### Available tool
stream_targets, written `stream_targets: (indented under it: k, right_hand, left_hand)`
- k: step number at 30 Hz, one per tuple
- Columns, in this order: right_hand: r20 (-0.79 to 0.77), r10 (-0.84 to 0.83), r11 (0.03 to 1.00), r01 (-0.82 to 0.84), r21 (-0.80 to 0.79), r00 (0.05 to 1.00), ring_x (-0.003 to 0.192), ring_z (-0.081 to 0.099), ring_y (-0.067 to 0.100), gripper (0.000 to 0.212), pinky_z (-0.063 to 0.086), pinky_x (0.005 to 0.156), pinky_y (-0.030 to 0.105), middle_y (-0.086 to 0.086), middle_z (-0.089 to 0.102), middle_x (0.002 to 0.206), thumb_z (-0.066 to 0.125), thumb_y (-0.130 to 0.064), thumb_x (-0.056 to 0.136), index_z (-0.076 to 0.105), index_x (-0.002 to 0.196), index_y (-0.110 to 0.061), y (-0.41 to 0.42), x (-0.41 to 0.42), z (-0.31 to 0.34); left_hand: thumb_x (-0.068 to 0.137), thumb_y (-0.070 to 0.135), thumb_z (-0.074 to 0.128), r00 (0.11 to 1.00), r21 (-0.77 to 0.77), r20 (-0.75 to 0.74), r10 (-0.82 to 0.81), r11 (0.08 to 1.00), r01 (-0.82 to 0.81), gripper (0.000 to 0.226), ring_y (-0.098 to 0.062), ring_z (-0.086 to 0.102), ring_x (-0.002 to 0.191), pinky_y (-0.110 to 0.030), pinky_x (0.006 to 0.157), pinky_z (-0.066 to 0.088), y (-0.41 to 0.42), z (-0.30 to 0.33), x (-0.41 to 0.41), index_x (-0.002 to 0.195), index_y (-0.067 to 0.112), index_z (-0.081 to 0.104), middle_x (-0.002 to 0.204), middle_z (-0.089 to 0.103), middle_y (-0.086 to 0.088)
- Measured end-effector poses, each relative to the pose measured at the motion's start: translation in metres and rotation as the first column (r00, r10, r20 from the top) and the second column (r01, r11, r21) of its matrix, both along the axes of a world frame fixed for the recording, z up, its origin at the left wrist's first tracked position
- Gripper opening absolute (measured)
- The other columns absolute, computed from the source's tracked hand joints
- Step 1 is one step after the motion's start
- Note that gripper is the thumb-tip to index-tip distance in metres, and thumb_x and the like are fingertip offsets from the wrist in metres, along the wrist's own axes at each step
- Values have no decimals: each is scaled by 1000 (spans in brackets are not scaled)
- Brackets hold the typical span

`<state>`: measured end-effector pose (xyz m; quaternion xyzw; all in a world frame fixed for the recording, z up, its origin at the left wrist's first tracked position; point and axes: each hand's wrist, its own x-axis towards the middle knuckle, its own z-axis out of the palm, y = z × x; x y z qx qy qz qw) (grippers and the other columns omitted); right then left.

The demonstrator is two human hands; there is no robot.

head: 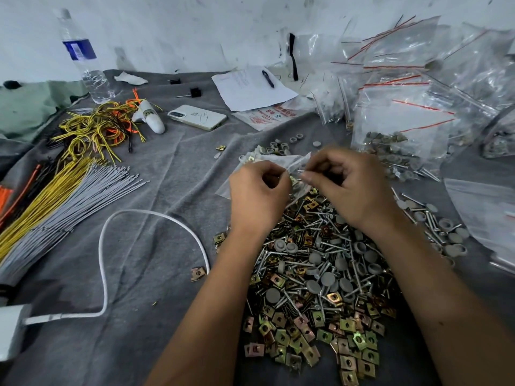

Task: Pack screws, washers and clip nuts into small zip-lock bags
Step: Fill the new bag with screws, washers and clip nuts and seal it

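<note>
At the frame's centre, the left hand (257,190) and right hand (345,185) pinch the top of a small clear bag (281,164) above a pile (315,274) of silver screws, grey washers and brassy clip nuts. A wrinkled grey cloth (156,260) covers the counter; behind stands a scuffed white wall (195,29).

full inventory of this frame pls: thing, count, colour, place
small zip-lock bag: one, clear, pinched between both hands
hardware pile: many screws, grey washers, brass clip nuts, centre
filled bags: many, clear with red strips, right rear
ties: bundles, yellow, grey, orange, left
phone: one, white, rear centre
water bottle: one, clear, rear left
paper and pen: rear
cable: white, left
left hand, right hand: pinching bag
</note>
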<state>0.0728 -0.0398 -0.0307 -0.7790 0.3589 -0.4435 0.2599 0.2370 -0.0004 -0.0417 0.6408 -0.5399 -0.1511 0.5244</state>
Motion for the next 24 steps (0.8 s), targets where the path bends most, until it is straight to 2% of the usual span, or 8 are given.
stream_targets:
  k: [4, 9, 14, 18, 21, 24]
  right_hand:
    - [-20, -12, 997, 11, -80, 1000, 76, 67, 11, 9, 59, 69, 40, -5, 70, 88, 82, -16, 85, 76, 92, -14, -1, 8, -3]
    - [82, -52, 998, 54, -16, 995, 86, 70, 11, 16, 62, 75, 35, -6, 71, 96, 80, -9, 86, 74, 93, -21, -7, 5, -5]
    - [276, 3, 992, -37, 118, 961, 94, 75, 10, 24, 62, 81, 28, -5, 77, 95, 79, -2, 85, 74, 92, -25, -10, 0, -4]
    - [349, 66, 980, -127, 154, 935, 105, 74, 18, 24, 60, 91, 35, 1, 77, 106, 78, 2, 85, 73, 90, -21, -11, 0, -4]
    - [409, 103, 966, -189, 175, 907, 108, 73, 22, 21, 60, 91, 35, 4, 76, 114, 75, 7, 86, 72, 93, -12, -12, -2, -3]
    - [399, 67, 979, -138, 153, 915, 103, 74, 18, 23, 61, 84, 31, 0, 77, 106, 77, 3, 85, 74, 92, -19, -10, -4, 0]
  left_hand:
    - [88, 10, 72, 1000, 15, 8, -25, 1000, 25, 11, -7, 66, 56, -17, 51, 48, 0, 1, -1, 80, 15, 80, 62, 70, 8]
    - [91, 12, 72, 999, 41, -44, -13, 999, 15, 14, -10, 65, 53, -24, 49, 51, 0, 0, 1, 78, 15, 78, 61, 69, 6]
    - [91, 13, 73, 995, 42, -97, -6, 999, 10, 14, -10, 65, 53, -22, 50, 47, 1, 2, 3, 78, 14, 78, 59, 68, 7]
    - [91, 15, 74, 990, 41, -140, -4, 999, 10, 12, -14, 64, 55, -31, 54, 52, 0, 1, 4, 80, 14, 79, 59, 67, 5]
    - [91, 16, 74, 985, 46, -173, -4, 999, 12, 12, -9, 60, 52, -28, 51, 48, -1, 1, 5, 80, 15, 79, 57, 66, 6]
    - [91, 16, 74, 980, 48, -200, -5, 999, 15, 13, -7, 59, 50, -25, 51, 46, -1, 0, 6, 79, 16, 79, 55, 65, 8]
